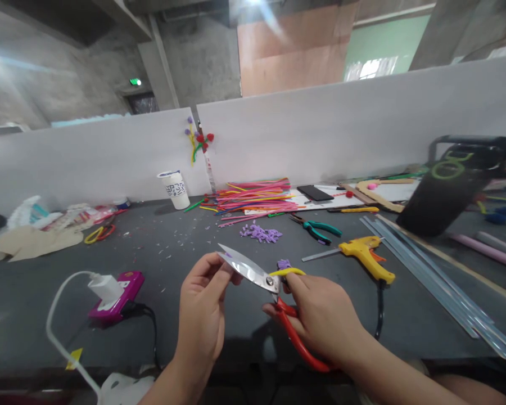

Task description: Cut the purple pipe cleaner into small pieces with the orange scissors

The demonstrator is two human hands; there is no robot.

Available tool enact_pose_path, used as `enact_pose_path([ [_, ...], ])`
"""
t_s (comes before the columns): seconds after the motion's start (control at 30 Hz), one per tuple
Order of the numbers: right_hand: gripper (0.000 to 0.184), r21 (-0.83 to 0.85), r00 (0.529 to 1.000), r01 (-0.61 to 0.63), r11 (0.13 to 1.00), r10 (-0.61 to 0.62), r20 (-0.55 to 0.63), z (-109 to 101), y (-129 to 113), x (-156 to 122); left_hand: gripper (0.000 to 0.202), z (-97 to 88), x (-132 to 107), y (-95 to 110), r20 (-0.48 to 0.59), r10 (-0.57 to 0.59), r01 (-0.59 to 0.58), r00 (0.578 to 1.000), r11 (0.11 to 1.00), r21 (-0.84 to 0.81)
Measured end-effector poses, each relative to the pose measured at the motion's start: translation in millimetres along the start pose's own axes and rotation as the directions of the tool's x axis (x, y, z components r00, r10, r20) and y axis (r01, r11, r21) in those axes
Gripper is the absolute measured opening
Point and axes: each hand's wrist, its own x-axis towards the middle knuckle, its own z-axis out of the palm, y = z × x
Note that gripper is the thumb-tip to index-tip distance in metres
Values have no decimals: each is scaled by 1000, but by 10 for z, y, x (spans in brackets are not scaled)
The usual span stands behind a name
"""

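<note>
My right hand (324,315) grips scissors (253,273) by their red handle, with the blades pointing up and to the left. Beside the pivot, a yellow strip (287,271) and small purple fuzzy pieces (284,263) show at my right fingers; whether I hold them is unclear. My left hand (204,306) is closed in a pinch right at the blades near their tip. A trace of purple shows there, but what the fingers hold is hidden. Beyond the blades lies a pile of short purple pipe cleaner pieces (261,232) on the dark table (152,259).
Long pipe cleaners (253,197) lie behind the pile. To the right are pliers (318,228), a yellow glue gun (366,256), clear glue sticks (430,275) and a black bottle (447,185). A white cup (175,191) and magenta power adapter (118,298) stand left.
</note>
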Motion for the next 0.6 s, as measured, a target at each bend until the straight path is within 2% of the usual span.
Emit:
enact_pose_path([
  [0.6,38,2,1000,20,1000,-20,-8,10,-10,15,4,-20,17,10,7,5,-5,1000,1000,-10],
])
